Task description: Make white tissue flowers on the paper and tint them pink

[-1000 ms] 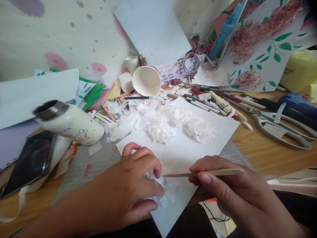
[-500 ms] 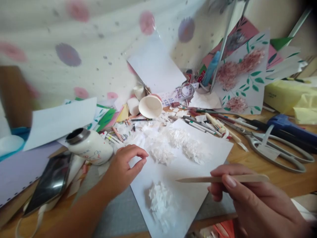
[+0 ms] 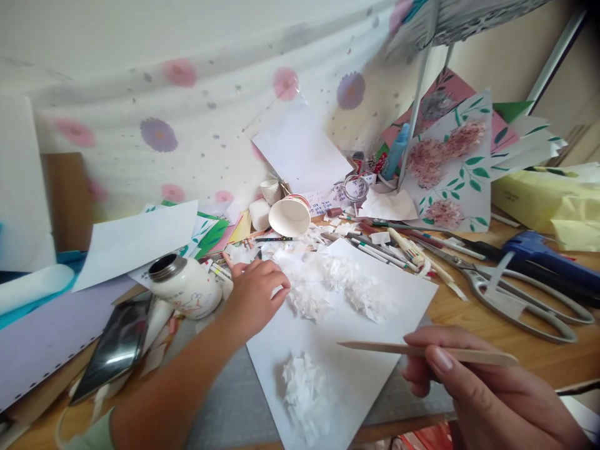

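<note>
White paper dominates the middle of the frame: a large sheet lies turned corner-on over a grey mat, and four crumpled tufts sit on it. A lone tuft rests at lower centre, apart from the other three, which bunch near the sheet's upper edge; the left tuft of those is just beside the left hand. That hand hangs half curled near the loose scraps, thumb and forefinger almost meeting; the blur keeps me from telling whether anything is pinched there.

At lower right, the right hand grips a flat wooden stick between thumb and fingers, pointed end leftward over bare sheet. Held well back, it probably leaves the tip free and in plain sight.

Open room runs between the lone tuft and the bunch, and on towards the sheet's right corner. The bottom corner leaves the frame and seems to overhang the desk's front edge. At left, a lidless bottle leans close beside the left wrist, leaving little slack. At right, scissors and a blue glue gun crowd the desk, beyond the sheet's edge.
</note>
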`<action>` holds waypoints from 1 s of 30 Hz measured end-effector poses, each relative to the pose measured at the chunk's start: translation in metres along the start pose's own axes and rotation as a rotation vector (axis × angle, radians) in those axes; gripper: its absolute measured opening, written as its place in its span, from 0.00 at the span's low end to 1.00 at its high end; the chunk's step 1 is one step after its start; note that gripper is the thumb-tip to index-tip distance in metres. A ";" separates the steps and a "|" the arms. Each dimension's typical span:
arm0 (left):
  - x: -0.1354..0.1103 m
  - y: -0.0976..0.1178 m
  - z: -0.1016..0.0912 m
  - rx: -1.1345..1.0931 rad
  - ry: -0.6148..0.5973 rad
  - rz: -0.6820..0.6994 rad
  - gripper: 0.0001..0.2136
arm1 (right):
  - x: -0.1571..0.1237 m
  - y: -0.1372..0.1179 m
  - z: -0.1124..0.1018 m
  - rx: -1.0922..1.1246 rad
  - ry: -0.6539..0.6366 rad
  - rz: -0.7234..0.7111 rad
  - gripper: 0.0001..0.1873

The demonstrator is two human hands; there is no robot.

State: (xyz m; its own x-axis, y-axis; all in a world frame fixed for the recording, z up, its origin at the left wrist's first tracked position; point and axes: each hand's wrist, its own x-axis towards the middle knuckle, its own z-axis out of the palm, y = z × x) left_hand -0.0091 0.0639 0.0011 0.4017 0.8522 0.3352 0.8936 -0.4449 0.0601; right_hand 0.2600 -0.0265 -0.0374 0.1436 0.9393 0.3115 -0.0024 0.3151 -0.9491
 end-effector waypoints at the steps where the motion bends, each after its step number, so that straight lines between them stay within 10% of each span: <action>1: -0.006 0.003 -0.005 -0.014 0.020 0.022 0.09 | 0.000 -0.002 -0.001 -0.022 -0.005 0.014 0.07; 10: -0.047 0.037 -0.020 -0.240 -0.174 0.391 0.10 | -0.003 -0.017 0.006 -0.124 -0.138 0.015 0.06; 17: -0.050 0.036 -0.026 -0.242 -0.315 0.448 0.08 | -0.005 -0.024 0.027 -0.147 -0.274 0.036 0.07; 30: -0.050 0.031 -0.020 -0.304 -0.314 0.351 0.03 | 0.001 -0.024 0.039 -0.528 -0.591 -0.373 0.09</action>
State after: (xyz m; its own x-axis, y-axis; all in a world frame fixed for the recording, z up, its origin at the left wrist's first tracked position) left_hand -0.0056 0.0025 0.0050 0.7464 0.6594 0.0904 0.6165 -0.7361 0.2794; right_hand 0.2219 -0.0280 -0.0126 -0.4931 0.7500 0.4409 0.4218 0.6494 -0.6328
